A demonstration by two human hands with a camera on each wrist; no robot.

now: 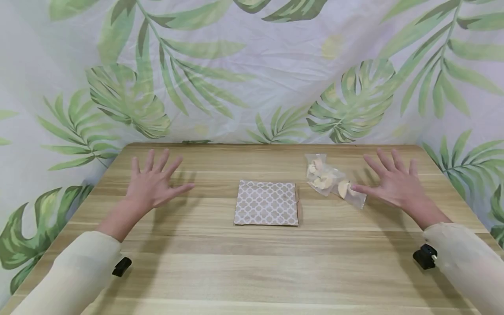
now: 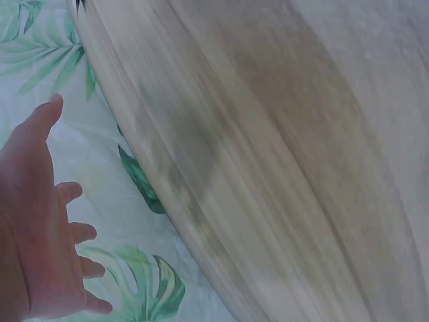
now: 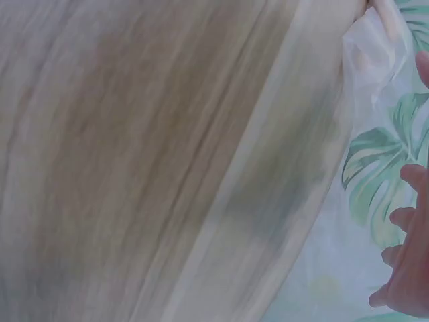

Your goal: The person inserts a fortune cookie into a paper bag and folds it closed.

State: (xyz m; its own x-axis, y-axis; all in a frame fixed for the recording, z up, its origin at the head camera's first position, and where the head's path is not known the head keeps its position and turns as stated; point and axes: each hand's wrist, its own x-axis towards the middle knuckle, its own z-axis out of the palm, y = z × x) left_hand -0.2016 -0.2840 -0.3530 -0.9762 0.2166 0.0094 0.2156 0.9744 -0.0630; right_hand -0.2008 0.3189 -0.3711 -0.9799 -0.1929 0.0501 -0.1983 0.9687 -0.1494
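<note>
My left hand [image 1: 151, 186] hovers over the left part of the table with its fingers spread, holding nothing. On the right, my right hand [image 1: 397, 186] is likewise spread and holds nothing; its thumb overlaps the end of a row of clear packets [image 1: 323, 180] with pale, cream-coloured pieces inside. Between the hands lies a flat, patterned packet [image 1: 267, 203], beige with a white lattice, a small brown flap at its right edge. In the left wrist view the left hand [image 2: 40, 221] shows at the left edge. The right hand [image 3: 410, 248] is partly cut off in the right wrist view.
The wooden table [image 1: 252, 267] has a light grain, and its back edge meets a hanging cloth [image 1: 275, 83] printed with green leaves. A black wrist device [image 1: 122, 266] sits below the left sleeve, another black device [image 1: 425, 257] by the right sleeve.
</note>
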